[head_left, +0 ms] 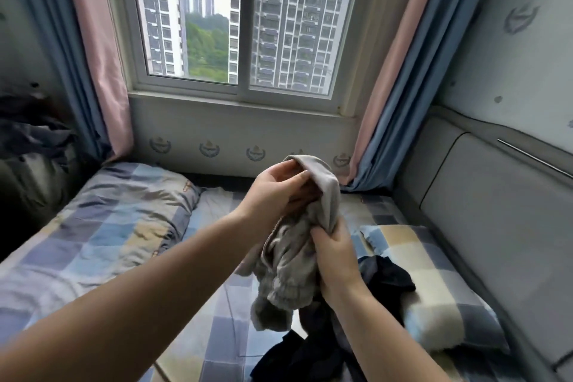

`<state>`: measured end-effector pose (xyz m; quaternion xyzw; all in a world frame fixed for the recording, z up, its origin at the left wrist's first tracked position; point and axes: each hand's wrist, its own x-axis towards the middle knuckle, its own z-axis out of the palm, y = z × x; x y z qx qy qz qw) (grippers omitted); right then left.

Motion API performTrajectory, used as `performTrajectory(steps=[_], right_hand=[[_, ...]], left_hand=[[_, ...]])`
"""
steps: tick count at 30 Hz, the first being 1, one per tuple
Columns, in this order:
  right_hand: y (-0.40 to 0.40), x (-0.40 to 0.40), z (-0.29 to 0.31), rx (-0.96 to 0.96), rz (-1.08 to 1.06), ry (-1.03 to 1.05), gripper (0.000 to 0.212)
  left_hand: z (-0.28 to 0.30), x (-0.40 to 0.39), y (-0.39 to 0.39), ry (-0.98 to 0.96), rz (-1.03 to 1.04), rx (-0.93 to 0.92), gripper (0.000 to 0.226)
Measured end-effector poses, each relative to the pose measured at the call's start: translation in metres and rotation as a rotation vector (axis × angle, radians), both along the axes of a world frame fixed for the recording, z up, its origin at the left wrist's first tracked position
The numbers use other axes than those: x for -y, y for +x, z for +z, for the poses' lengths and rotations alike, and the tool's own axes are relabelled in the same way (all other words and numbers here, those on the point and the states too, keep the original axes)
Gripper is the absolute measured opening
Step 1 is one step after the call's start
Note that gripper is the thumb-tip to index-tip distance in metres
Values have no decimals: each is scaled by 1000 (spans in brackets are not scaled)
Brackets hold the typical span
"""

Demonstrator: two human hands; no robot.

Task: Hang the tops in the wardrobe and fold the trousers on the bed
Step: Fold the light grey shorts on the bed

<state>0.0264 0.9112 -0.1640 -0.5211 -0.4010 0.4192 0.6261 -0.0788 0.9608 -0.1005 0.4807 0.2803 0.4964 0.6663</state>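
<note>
Both hands hold a bunched grey garment point(297, 245) in the air above the bed point(130, 226). The left hand point(279, 186) pinches its upper edge, fingers curled into the fabric; the right hand point(336, 257), just below and nearer the person, grips a lower fold. An elasticated band hangs beneath the right hand, so the garment is probably trousers, though its crumpled state leaves this uncertain.

Step in hand, as judged: sorting and opening out one piece before folding. The next move likely calls for finding the waistband, shaking the legs straight and laying them flat on the bed.

Below and to the right of the right hand lies a heap of dark clothes point(325, 344), touching a checked pillow point(434, 282). A second checked pillow point(130, 195) lies well to the left of the left hand. Beyond both hands a window point(238, 25) shows tower blocks, framed by pink and blue curtains point(93, 56). A padded headboard point(496, 211) runs along the right. No wardrobe is in view.
</note>
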Motion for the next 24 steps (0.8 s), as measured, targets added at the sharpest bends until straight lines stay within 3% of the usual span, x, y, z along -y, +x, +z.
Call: performTrajectory(steps=[3, 5, 6, 8, 10, 14, 16, 18, 21, 24], right_hand=[[8, -18, 21, -233, -54, -51, 21], [9, -30, 30, -350, -57, -55, 19], [7, -34, 32, -416, -49, -56, 21], [3, -40, 31, -470, -44, -88, 43], [-3, -40, 30, -455, -9, -138, 46], [-14, -34, 26, -458, 159, -231, 33], [-16, -30, 23, -401, 242, -239, 26], [-12, -29, 19, -391, 272, -216, 25], [2, -30, 15, -353, 320, -153, 32], [9, -27, 17, -143, 494, -63, 57]], left_hand=[[-25, 3, -27, 87, 101, -284, 28], [-47, 14, -43, 185, 39, -392, 29], [-56, 21, -49, 216, -33, -401, 35], [-69, 31, -53, 250, -108, -419, 54], [-78, 34, -51, 274, -11, -501, 64], [-79, 32, -45, 339, 270, -586, 33], [-77, 32, -43, 387, 199, -530, 35], [-76, 33, -42, 514, 45, -549, 52], [-77, 24, -42, 763, 159, -719, 53], [-65, 10, -41, 727, 369, -689, 30]])
